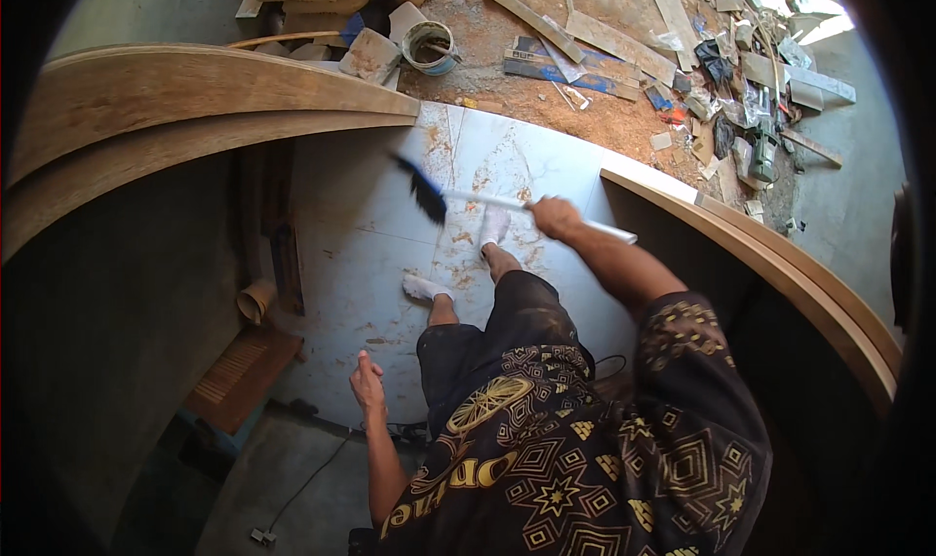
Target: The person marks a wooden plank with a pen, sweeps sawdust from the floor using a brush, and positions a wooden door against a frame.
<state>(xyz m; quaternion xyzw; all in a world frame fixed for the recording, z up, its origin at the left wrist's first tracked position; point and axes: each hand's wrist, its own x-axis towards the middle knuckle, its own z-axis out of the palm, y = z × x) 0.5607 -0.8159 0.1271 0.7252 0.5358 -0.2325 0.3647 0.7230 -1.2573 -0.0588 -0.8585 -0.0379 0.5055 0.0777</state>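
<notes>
A long-handled brush (pixel 421 188) with dark bristles, a blue head and a white handle is gripped by my right hand (pixel 557 218). My fingers wrap around the handle, and its end sticks out past my wrist to the right. The bristles are to the left of my feet's line, over the pale tiled floor (pixel 331 254); I cannot tell whether they touch it. Brown dirt and dust lie in smears on the tiles. My left hand (pixel 368 383) hangs at my left side over the floor, loosely open, with nothing visible in it.
Wooden door frames (pixel 234 78) stand at the left and right (pixel 780 264). Beyond the tiles is bare earth with a bucket (pixel 429 47), wood offcuts (pixel 624 44) and mixed rubble. A brown board (pixel 241 379) and a cup-like container (pixel 255 301) are at the left; a cable (pixel 310 483) lies behind.
</notes>
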